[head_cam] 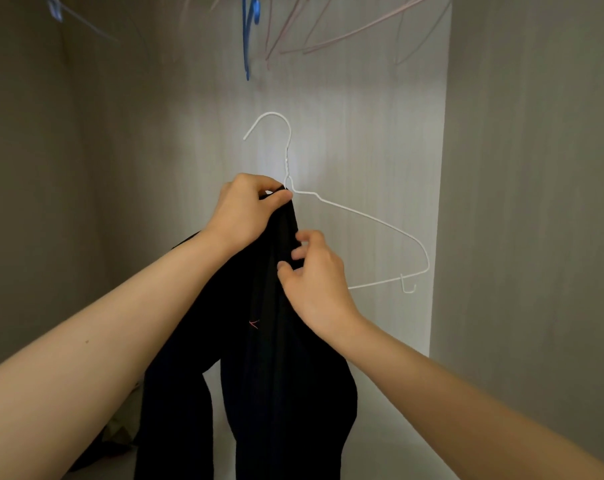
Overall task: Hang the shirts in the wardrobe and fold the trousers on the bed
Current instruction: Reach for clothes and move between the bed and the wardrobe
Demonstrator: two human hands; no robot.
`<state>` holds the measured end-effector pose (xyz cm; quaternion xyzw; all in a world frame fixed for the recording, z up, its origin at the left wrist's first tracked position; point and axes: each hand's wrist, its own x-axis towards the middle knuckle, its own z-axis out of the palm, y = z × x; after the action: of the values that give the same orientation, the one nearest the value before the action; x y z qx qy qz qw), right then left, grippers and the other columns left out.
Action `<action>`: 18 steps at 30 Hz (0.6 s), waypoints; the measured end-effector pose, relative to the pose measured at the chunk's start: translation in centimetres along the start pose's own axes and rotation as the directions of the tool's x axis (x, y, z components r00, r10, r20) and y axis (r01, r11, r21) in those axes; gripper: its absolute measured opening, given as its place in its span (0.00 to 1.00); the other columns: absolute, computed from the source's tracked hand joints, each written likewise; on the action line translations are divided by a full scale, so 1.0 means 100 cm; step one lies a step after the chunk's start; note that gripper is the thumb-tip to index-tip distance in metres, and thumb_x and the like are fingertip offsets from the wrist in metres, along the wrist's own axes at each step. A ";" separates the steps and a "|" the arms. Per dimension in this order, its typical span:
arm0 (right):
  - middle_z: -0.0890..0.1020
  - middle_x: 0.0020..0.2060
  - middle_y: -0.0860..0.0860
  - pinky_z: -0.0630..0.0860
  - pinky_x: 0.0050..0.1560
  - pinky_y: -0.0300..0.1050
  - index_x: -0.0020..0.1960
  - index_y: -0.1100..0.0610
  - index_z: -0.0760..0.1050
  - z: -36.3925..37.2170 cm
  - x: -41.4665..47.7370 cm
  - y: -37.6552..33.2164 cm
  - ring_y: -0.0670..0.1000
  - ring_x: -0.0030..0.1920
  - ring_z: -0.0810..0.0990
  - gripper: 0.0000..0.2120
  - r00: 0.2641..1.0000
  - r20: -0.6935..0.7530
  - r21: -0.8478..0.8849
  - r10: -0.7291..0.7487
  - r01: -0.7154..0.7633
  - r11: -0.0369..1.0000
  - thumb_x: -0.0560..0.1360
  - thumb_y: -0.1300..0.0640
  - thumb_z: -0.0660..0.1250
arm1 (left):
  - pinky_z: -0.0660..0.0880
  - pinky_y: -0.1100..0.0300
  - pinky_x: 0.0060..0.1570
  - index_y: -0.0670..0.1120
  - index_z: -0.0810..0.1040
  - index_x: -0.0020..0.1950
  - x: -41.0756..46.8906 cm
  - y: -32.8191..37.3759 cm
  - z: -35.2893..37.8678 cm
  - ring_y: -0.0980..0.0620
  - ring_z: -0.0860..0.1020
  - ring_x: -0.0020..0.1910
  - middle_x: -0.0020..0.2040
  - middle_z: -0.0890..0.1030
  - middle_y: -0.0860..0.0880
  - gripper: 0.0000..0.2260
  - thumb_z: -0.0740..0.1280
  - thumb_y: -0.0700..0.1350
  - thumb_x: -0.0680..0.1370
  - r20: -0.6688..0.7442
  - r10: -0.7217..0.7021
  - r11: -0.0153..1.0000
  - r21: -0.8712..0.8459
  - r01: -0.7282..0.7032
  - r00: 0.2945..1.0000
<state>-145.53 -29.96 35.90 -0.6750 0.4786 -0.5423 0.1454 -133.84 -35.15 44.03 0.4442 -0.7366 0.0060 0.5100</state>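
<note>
A white wire hanger [359, 216] is held up inside the wardrobe, hook upward, its right arm and bottom bar bare. A black shirt [279, 358] hangs down from its left side. My left hand [248, 209] grips the shirt's top together with the hanger just below the neck. My right hand [314, 275] pinches the black fabric a little lower, on the shirt's right edge. The hanger's left arm is hidden by cloth and hands.
Several empty hangers, blue [248, 32] and pink [331, 32], dangle at the top of the wardrobe. Pale wooden walls [529, 202] close in on the left, back and right. A crumpled garment [116, 434] lies on the wardrobe floor at lower left.
</note>
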 end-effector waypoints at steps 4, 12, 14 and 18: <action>0.83 0.40 0.53 0.79 0.48 0.40 0.60 0.60 0.75 0.000 0.000 0.004 0.48 0.40 0.82 0.13 0.971 0.190 0.176 0.143 -0.177 0.968 0.77 0.58 0.68 | 0.60 0.68 0.25 0.45 0.83 0.43 0.003 -0.007 -0.004 0.56 0.64 0.23 0.26 0.67 0.52 0.10 0.68 0.49 0.80 -0.038 -0.038 0.999 -0.004 0.038 0.999; 0.67 0.28 0.48 0.65 0.32 0.38 0.30 0.57 0.65 -0.008 -0.018 0.023 0.45 0.28 0.65 0.20 0.764 0.645 -0.201 -0.013 0.185 0.962 0.75 0.54 0.71 | 0.64 0.71 0.29 0.46 0.85 0.48 0.012 -0.033 -0.014 0.60 0.69 0.26 0.29 0.72 0.57 0.09 0.68 0.49 0.79 -0.103 -0.129 0.991 -0.046 0.125 0.986; 0.67 0.27 0.46 0.64 0.31 0.37 0.30 0.52 0.63 -0.021 -0.023 0.030 0.44 0.27 0.65 0.21 0.696 0.712 -0.197 -0.089 0.320 0.927 0.76 0.53 0.70 | 0.68 0.72 0.37 0.46 0.85 0.51 0.012 -0.046 -0.025 0.61 0.72 0.32 0.34 0.78 0.53 0.09 0.68 0.49 0.79 -0.118 -0.157 0.988 -0.026 0.155 0.981; 0.76 0.33 0.53 0.71 0.40 0.44 0.36 0.54 0.70 -0.052 -0.018 0.049 0.49 0.34 0.74 0.16 0.744 0.633 -0.337 -0.213 0.512 0.790 0.78 0.46 0.66 | 0.74 0.56 0.52 0.46 0.85 0.53 0.010 -0.075 -0.049 0.51 0.78 0.45 0.46 0.84 0.46 0.10 0.69 0.51 0.79 -0.121 -0.210 0.978 -0.035 0.207 0.970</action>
<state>-152.33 -29.27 33.24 -0.9002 0.3887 -0.1963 -0.0083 -125.26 -38.08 43.83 0.5122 -0.6528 -0.0283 0.5574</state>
